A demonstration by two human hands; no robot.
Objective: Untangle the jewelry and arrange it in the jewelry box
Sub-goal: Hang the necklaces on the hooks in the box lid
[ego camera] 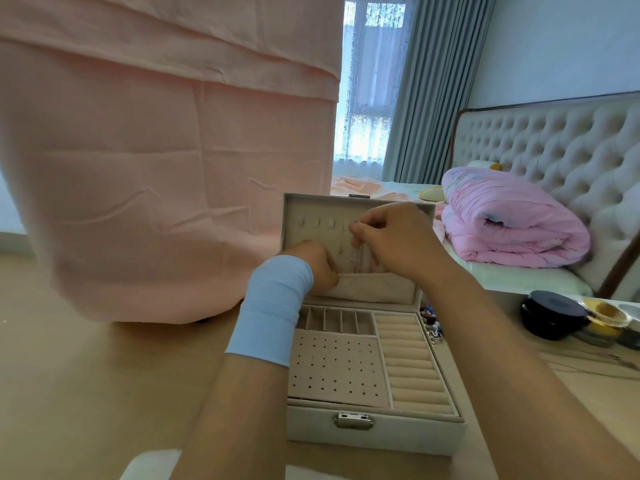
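Right fingers (360,233) pinch thin chain (355,252) at lid hooks (317,222); left fingers (325,271) curled at lid pocket (374,289), grip unclear to me. I'd seat loop on hook, keep chain straight, tuck tail into pocket. More jewelry (431,323) beside box (374,431).

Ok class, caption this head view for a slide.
Right hand pinches a chain at the jewelry box lid, left hand below.

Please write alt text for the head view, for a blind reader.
Two hands work inside the raised lid of an open beige jewelry box: the right hand pinches a thin chain by the lid's hooks, the left hand touches its pocket.
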